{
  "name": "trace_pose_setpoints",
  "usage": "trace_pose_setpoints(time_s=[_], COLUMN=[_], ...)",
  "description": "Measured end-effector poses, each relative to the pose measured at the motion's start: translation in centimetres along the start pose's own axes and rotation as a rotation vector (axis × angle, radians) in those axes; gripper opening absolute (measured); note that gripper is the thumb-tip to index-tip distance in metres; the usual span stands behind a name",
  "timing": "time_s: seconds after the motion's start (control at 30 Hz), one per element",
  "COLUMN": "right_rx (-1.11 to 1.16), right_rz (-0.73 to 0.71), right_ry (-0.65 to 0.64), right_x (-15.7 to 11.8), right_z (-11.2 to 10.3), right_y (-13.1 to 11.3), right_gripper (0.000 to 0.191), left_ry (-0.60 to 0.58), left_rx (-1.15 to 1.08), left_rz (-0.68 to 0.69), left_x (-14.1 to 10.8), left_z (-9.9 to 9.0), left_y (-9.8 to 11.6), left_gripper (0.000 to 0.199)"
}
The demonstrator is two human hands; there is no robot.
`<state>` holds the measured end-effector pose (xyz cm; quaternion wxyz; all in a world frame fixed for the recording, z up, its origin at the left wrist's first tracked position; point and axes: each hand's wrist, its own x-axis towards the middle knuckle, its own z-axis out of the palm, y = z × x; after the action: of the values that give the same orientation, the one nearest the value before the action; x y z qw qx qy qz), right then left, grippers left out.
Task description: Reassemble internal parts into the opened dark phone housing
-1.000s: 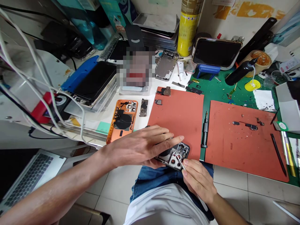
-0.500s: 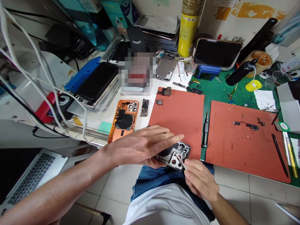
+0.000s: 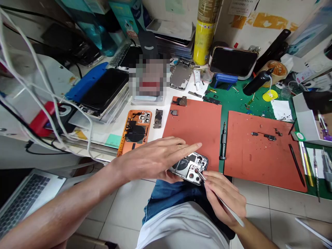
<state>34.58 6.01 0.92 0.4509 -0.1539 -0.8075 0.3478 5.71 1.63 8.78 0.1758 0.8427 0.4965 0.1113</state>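
In the head view, my left hand (image 3: 158, 155) grips an opened phone housing (image 3: 190, 166) at the near edge of the left red mat. Its thumb side is under the housing, and its fingers lie across the top. The camera cutouts at the housing's right end face up. My right hand (image 3: 224, 193) pinches a pair of silver metal tweezers (image 3: 230, 209). The tips rest in or just over the camera area; whether they grip a part is too small to tell. An orange phone back housing (image 3: 137, 129) and a dark logic board (image 3: 158, 118) lie left of the mat.
Small camera parts (image 3: 181, 101) sit on the left red mat (image 3: 197, 121). A screwdriver (image 3: 223, 141) lies between it and the right red mat (image 3: 241, 155), which bears small parts and a black stick (image 3: 296, 164). White cables (image 3: 52, 83) hang at the left.
The tweezers have tilted, with their back end now showing below my right hand. My left hand keeps its hold on the phone housing. The whole view has shifted slightly.
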Motion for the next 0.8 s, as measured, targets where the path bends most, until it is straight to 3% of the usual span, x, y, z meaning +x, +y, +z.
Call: trace_pose_setpoints(time_s=[0.63,0.8], right_rx=[-0.020,-0.022], right_rz=[-0.053,-0.044], right_ry=[-0.023,-0.031], right_x=[-1.2,-1.5], right_z=[0.0,-0.1], right_y=[0.7,0.9], right_gripper=[0.058,0.060], left_ry=[0.015,-0.005], left_rx=[0.023,0.025], left_rz=[0.010,-0.012], left_x=[0.1,0.1], left_z=[0.0,0.0], left_y=[0.0,0.1], left_gripper=[0.077,0.083])
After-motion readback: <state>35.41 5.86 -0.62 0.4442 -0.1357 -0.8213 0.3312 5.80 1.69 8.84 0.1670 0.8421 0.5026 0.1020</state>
